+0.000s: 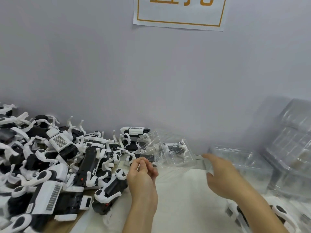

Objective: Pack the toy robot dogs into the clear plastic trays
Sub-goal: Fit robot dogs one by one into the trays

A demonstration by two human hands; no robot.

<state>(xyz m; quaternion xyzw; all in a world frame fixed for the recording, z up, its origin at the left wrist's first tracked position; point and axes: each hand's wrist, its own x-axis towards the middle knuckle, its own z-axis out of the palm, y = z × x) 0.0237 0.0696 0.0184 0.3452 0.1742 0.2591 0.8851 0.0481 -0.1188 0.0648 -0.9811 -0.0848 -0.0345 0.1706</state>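
Left hand (143, 172) pinches clear tray (166, 150), lifted

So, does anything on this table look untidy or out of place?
Yes. The toy robot dogs lie in a tangled heap on the left, many upside down with legs up. The stacked clear trays on the right lean slightly.

Pale surface (181, 204) runs to grey wall. Heap of black-and-white toy robot dogs (55, 165) lies on it at 9 o'clock. Stacked clear plastic trays (289, 148) stand at 3 o'clock. Another toy dog (262, 216) lies at 4 o'clock, partly hidden by forearm.
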